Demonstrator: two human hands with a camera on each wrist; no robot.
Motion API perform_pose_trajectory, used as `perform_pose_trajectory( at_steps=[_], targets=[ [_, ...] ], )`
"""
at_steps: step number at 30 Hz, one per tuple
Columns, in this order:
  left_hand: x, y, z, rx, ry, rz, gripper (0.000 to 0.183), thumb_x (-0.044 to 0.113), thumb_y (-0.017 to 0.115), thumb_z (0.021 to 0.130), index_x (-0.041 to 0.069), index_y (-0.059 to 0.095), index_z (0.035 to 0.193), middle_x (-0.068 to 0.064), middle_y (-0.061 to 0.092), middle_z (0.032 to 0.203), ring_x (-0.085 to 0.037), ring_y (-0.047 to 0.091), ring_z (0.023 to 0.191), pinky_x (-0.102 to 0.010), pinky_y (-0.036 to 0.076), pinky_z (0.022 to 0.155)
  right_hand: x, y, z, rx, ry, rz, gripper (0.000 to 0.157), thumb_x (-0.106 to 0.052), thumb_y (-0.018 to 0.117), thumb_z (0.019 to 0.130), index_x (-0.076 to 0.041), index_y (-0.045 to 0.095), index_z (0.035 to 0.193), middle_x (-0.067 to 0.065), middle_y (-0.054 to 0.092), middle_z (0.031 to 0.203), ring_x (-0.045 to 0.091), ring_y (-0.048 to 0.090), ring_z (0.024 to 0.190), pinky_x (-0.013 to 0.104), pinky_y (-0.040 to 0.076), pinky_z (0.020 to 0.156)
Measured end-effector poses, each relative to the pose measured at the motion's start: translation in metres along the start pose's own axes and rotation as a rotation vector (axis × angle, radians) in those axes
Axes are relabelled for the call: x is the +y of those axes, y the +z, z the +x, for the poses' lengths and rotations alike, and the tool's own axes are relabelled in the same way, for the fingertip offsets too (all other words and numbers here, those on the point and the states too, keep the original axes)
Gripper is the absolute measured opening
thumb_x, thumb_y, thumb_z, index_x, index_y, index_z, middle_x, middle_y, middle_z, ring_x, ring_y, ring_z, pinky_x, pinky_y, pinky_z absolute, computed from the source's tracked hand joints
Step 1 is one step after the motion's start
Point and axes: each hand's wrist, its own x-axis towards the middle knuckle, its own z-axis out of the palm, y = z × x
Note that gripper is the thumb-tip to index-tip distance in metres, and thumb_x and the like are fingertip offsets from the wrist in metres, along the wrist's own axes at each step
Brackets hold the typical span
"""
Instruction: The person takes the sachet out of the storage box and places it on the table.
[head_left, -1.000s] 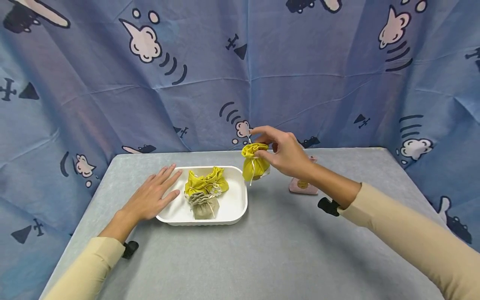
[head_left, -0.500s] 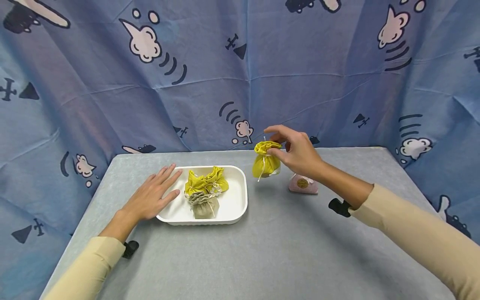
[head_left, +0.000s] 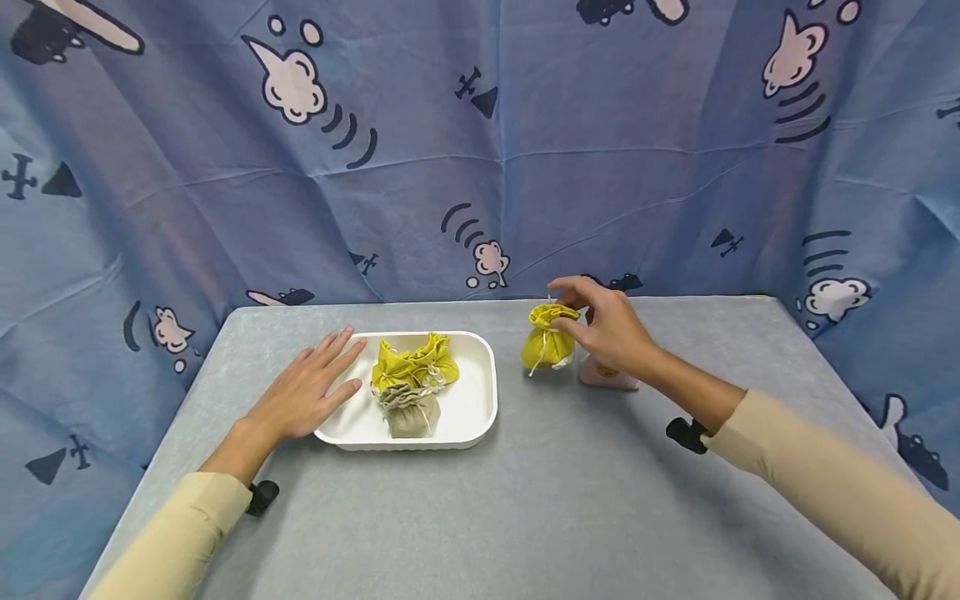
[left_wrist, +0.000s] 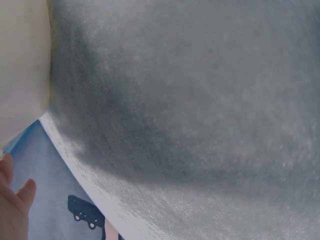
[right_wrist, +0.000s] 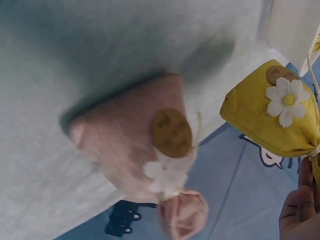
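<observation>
My right hand pinches a yellow drawstring pouch by its gathered neck, between the tray and a pink pouch. In the right wrist view the yellow pouch shows a white flower and a round tag. The pink pouch beside it has a flower and tag too. My left hand lies with straight fingers on the left rim of a white tray. Inside the tray sit two yellow pouches and a grey-green pouch.
A grey cloth-covered table carries everything. Behind it hangs a blue patterned curtain, close to the table's back edge. Black wrist cameras show at both cuffs.
My right hand has carried the yellow pouch rightward, away from the tray, and then lowered it slightly beside the pink pouch. The left hand and tray have stayed put.
</observation>
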Motion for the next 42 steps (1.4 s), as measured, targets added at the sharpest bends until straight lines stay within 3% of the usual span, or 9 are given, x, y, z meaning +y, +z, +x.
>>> perform_pose_trajectory(
  at_steps=[17, 33, 42],
  targets=[
    [-0.002, 0.002, 0.000, -0.005, 0.001, -0.003, 0.062, 0.041, 0.044, 0.105, 0.014, 0.027, 0.159, -0.014, 0.019, 0.164, -0.042, 0.021, 0.148, -0.062, 0.023, 0.114, 0.033, 0.017, -0.016, -0.015, 0.040, -0.002, 0.044, 0.000, 0.075, 0.087, -0.005, 0.061, 0.128, 0.009, 0.073, 0.100, 0.023, 0.068, 0.089, 0.029, 0.047, 0.066],
    [-0.001, 0.001, 0.000, -0.008, -0.009, -0.003, 0.064, 0.041, 0.043, 0.105, 0.011, 0.026, 0.159, -0.015, 0.020, 0.164, -0.039, 0.020, 0.149, -0.061, 0.022, 0.114, 0.038, 0.020, -0.019, -0.024, 0.066, 0.013, 0.041, -0.002, 0.074, 0.088, -0.003, 0.061, 0.127, 0.013, 0.072, 0.101, 0.026, 0.064, 0.087, 0.036, 0.046, 0.071],
    [-0.001, 0.002, 0.000, 0.002, 0.001, 0.000, 0.063, 0.040, 0.044, 0.105, 0.010, 0.027, 0.158, -0.016, 0.021, 0.164, -0.041, 0.022, 0.148, -0.062, 0.024, 0.113, 0.020, 0.015, -0.009, -0.077, 0.016, -0.021, 0.056, -0.010, 0.079, 0.085, -0.007, 0.057, 0.136, 0.012, 0.065, 0.127, 0.030, 0.061, 0.117, 0.052, 0.048, 0.093]
  ],
)
